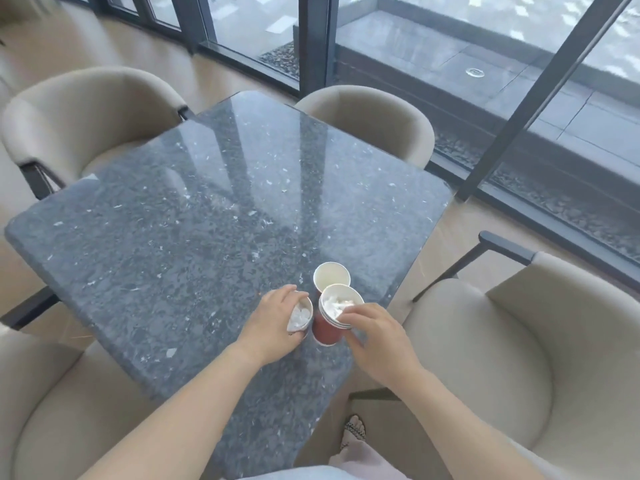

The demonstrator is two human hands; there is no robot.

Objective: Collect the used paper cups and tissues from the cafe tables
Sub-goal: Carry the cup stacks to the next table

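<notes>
At the lower centre of the frame, the left hand (273,322) holds a tissue-filled cup (300,315) in its fingers while the right hand (374,332) grips a tissue-topped stack (334,315) on the counter (194,216), leaving one empty cup (331,277) still uncollected behind.

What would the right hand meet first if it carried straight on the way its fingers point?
Probably the stacked red cups: the right hand's fingertips already lie at their rim, apparently touching.
</notes>
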